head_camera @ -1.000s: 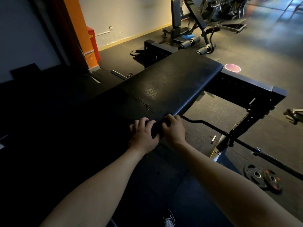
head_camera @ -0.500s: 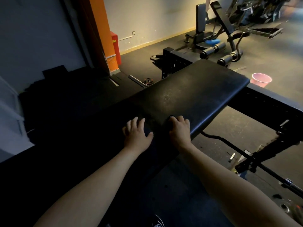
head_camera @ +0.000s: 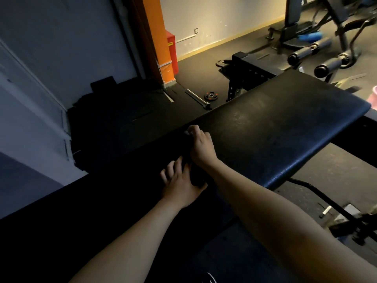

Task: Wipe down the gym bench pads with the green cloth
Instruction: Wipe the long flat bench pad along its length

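Bench pad point(head_camera: 275, 129), black, runs from the dark lower left to the lit right. On its dim stretch the left hand point(head_camera: 181, 184) lies flat, fingers spread. Just beyond, the right hand point(head_camera: 201, 146) curls its fingers at the far edge; whether it holds the cloth is too dark to tell.

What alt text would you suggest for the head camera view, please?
Two bare hands rest on a black bench pad in a dim gym: the left hand lies flat, the right hand reaches farther with curled fingers. No green cloth is discernible in the shadow.
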